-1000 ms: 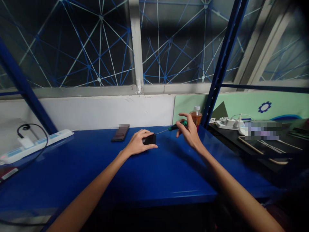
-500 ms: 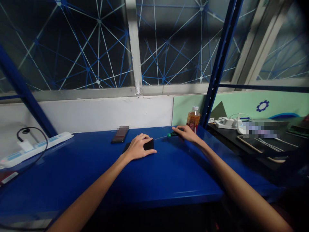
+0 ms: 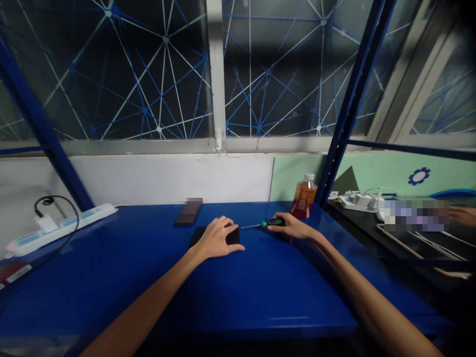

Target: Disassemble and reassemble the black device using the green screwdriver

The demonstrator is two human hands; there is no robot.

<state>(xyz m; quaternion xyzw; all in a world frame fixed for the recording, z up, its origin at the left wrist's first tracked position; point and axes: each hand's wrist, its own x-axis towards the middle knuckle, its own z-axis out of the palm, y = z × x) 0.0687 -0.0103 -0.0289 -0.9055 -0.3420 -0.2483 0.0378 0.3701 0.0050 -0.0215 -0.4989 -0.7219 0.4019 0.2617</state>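
My left hand [image 3: 219, 237] lies across a flat black box-like object [image 3: 233, 236] on the blue table, its fingers over the far side and the thumb along the near side. What kind of object it is, I cannot make out. In my right hand [image 3: 292, 226] is a screwdriver [image 3: 274, 222] with a black and green handle. Its thin metal shaft points left, and the tip is at or very near the object's right edge; contact cannot be told. Behind my left hand, a dark phone [image 3: 188, 213] lies on the table.
A bottle of orange-brown drink [image 3: 304, 197] stands behind my right hand. On the left is a white power strip [image 3: 63, 230] with a black cable. Beyond the blue post [image 3: 353, 99], a black table holds chargers and cables; another person's hand [image 3: 463, 216] shows there.
My right hand has closed further round the screwdriver's handle, nearer the table. My left hand keeps its place on the black object. The view has shifted slightly, and another person's hand appears at right.
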